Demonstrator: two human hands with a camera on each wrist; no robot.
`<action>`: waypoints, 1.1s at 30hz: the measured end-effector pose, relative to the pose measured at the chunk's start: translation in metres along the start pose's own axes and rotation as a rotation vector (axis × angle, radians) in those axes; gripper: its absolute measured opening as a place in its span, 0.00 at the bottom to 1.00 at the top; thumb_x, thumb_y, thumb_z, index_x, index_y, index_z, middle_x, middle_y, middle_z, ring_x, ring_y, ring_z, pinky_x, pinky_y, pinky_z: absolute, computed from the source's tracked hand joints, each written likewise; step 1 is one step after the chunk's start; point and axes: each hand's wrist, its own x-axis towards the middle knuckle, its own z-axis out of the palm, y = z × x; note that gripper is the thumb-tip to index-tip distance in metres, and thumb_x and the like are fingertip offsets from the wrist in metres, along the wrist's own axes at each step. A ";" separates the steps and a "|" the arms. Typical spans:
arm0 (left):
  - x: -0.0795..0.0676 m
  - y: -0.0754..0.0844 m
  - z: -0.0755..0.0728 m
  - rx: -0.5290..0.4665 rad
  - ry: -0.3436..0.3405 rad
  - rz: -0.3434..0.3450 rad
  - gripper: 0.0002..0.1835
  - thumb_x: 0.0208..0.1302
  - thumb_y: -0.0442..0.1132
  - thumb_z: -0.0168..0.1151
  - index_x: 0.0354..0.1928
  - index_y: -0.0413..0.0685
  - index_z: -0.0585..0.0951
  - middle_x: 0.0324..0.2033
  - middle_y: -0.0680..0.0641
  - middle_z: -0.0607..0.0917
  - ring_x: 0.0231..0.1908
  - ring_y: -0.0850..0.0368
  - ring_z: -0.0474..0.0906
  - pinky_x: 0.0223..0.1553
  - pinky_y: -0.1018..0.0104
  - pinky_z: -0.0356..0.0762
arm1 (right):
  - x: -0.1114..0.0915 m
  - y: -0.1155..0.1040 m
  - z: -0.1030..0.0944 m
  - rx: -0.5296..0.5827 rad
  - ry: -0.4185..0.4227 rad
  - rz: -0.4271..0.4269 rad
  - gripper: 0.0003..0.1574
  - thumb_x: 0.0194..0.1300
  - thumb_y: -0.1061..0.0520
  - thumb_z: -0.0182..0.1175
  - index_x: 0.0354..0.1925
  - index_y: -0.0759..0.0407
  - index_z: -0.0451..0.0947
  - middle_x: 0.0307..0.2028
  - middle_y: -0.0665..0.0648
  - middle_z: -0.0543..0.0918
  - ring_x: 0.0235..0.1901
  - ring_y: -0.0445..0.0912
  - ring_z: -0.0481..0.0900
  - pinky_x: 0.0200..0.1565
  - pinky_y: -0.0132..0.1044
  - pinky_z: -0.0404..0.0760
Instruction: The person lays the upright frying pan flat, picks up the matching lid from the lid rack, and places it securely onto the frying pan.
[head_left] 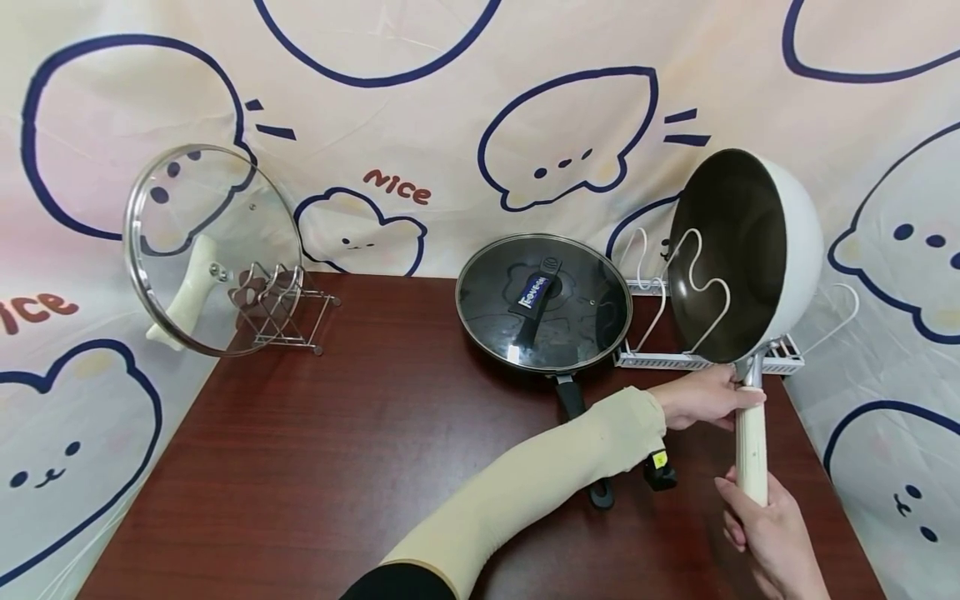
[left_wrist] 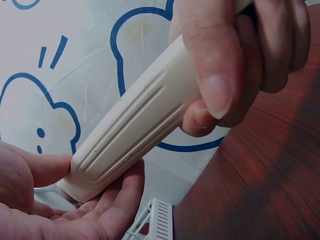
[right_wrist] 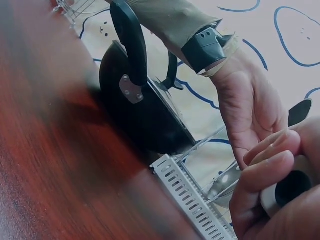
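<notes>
A white wok (head_left: 801, 242) with a dark inside stands on its side among the white wires of a dish rack (head_left: 660, 361), its opening facing left. Its cream handle (head_left: 752, 450) points toward the person. My left hand (head_left: 697, 396) holds the handle close to the wok, thumb on one side and fingers curled beneath, as the left wrist view shows. The handle's free end is gripped by my right hand (head_left: 776, 533). In the right wrist view, the fingers (right_wrist: 265, 170) of that hand curl round the handle's end.
Left of the rack sits a black frying pan (head_left: 573, 400) under a glass lid (head_left: 487, 292). Another glass lid (head_left: 213, 333) leans upright in a wire stand (head_left: 292, 337) at the table's far left. A patterned cloth (head_left: 450, 142) hangs behind the brown table (head_left: 300, 467).
</notes>
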 end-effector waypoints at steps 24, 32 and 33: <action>-0.014 0.016 0.003 0.035 -0.028 0.074 0.09 0.76 0.34 0.59 0.53 0.41 0.77 0.34 0.49 0.82 0.31 0.63 0.78 0.40 0.65 0.86 | -0.010 -0.012 0.006 -0.026 0.092 -0.070 0.09 0.75 0.64 0.60 0.43 0.56 0.68 0.16 0.49 0.69 0.10 0.41 0.66 0.12 0.45 0.62; -0.018 0.020 0.005 0.048 -0.040 0.108 0.09 0.77 0.33 0.58 0.54 0.40 0.77 0.36 0.48 0.83 0.32 0.64 0.78 0.41 0.65 0.87 | -0.013 -0.016 0.009 -0.030 0.137 -0.072 0.10 0.74 0.64 0.62 0.43 0.55 0.68 0.15 0.49 0.69 0.09 0.42 0.66 0.12 0.41 0.65; -0.019 0.020 0.005 0.049 -0.041 0.111 0.09 0.77 0.33 0.58 0.55 0.40 0.77 0.36 0.48 0.83 0.32 0.64 0.78 0.41 0.66 0.86 | -0.013 -0.016 0.009 -0.027 0.139 -0.078 0.10 0.74 0.64 0.62 0.43 0.56 0.68 0.15 0.49 0.69 0.09 0.42 0.66 0.12 0.41 0.65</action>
